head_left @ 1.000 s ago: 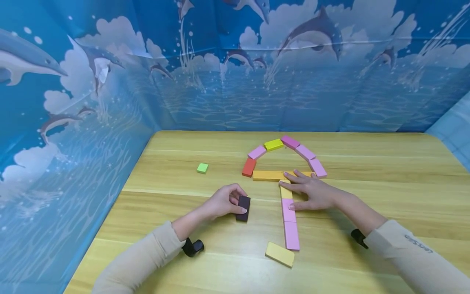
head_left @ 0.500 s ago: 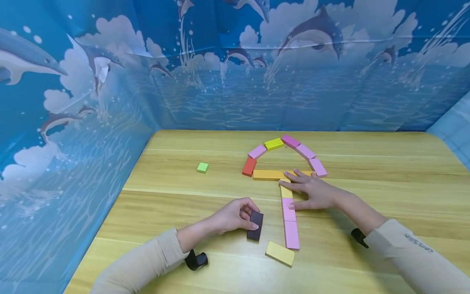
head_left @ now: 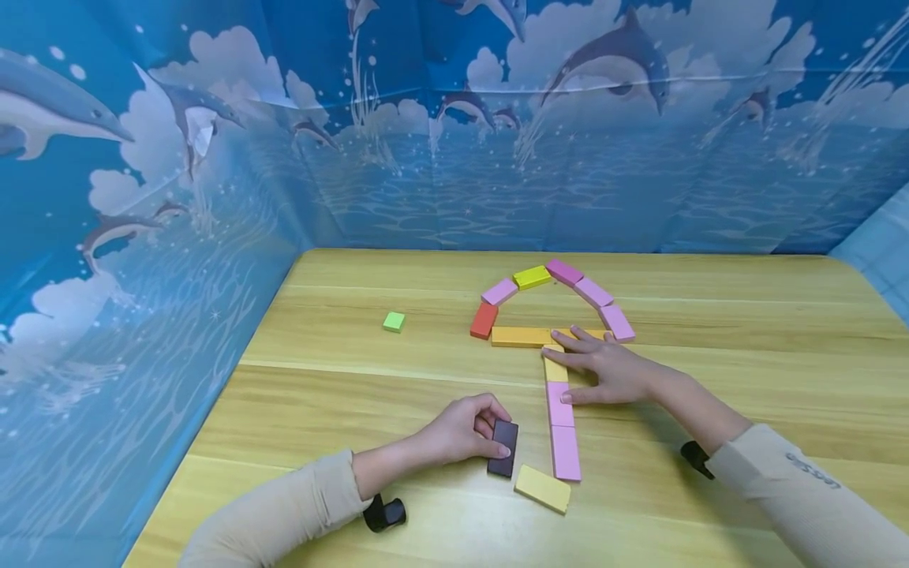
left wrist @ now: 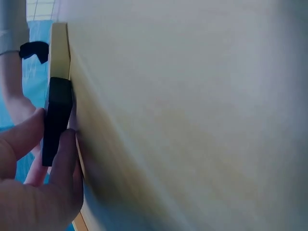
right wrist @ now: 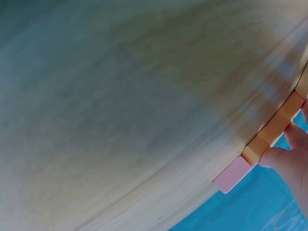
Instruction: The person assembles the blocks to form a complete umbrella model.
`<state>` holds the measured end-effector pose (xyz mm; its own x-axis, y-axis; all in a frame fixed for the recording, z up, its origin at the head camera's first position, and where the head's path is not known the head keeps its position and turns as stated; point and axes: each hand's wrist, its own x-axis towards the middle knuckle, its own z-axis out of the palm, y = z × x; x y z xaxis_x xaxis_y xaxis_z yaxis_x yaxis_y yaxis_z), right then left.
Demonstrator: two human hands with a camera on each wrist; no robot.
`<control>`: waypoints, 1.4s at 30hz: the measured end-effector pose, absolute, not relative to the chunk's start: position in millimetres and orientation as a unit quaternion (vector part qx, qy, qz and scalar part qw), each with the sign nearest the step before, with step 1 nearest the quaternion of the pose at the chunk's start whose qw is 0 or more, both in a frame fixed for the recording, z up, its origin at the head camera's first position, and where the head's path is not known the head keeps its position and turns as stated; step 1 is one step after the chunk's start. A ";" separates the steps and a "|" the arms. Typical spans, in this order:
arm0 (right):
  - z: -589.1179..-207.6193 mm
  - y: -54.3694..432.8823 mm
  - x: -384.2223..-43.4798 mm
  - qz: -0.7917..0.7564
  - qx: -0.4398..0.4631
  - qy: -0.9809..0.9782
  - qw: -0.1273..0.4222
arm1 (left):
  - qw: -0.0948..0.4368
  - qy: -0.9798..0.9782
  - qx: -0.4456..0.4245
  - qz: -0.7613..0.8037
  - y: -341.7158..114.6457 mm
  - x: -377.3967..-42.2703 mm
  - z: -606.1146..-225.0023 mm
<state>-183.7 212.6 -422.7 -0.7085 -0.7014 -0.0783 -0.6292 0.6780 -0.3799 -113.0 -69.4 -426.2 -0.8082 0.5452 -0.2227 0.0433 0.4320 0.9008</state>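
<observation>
My left hand (head_left: pixel 458 432) pinches a black domino block (head_left: pixel 504 442) between thumb and fingers, close to the table. Just right of it lies a loose pale yellow block (head_left: pixel 543 489), set at a slant. With fingers spread, my right hand (head_left: pixel 611 369) rests over the orange row (head_left: pixel 520 337) and the column below it. That column has a light yellow block (head_left: pixel 556 369) on top and pink blocks (head_left: pixel 565 454) beneath. The right wrist view shows fingertips right at the edge of the orange blocks (right wrist: pixel 276 122), beside a pink block (right wrist: pixel 232 174).
Above the orange row, an arc of blocks runs from a red block (head_left: pixel 484 321) through a bright yellow block (head_left: pixel 533 278) to pink ones on the right. A small green block (head_left: pixel 394 321) lies apart at left. A blue dolphin-print curtain (head_left: pixel 426 181) borders the wooden table (head_left: pixel 319 315).
My left hand has carried the black block toward me and to the right, up beside the loose pale yellow block. The right hand has kept its place.
</observation>
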 end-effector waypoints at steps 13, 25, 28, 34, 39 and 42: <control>-421.6 212.1 -182.2 -0.167 -0.370 0.908 0.103 | 0.199 0.841 0.240 0.443 -69.3 -107.0 -430.9; -421.6 212.2 -181.6 -0.166 -0.368 0.909 0.104 | 0.203 0.841 0.243 0.439 -68.8 -107.9 -431.3; -421.5 211.9 -181.7 -0.167 -0.369 0.908 0.103 | 0.226 0.830 0.228 0.456 -70.3 -110.3 -427.6; -420.2 211.7 -181.9 -0.162 -0.376 0.907 0.096 | 0.273 0.787 0.148 0.533 -84.5 -127.7 -420.1; -419.3 212.0 -181.5 -0.165 -0.375 0.907 0.102 | 0.237 0.795 0.105 0.549 -109.2 -153.6 -412.2; -419.5 211.9 -181.0 -0.166 -0.377 0.906 0.101 | 0.217 0.794 0.075 0.563 -127.4 -169.4 -408.1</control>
<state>-181.0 211.9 -419.5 -0.6949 -0.7168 -0.0571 -0.6502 0.6603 -0.3759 -169.4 -127.4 -408.1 -0.8942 0.3642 -0.2604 -0.1251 0.3553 0.9263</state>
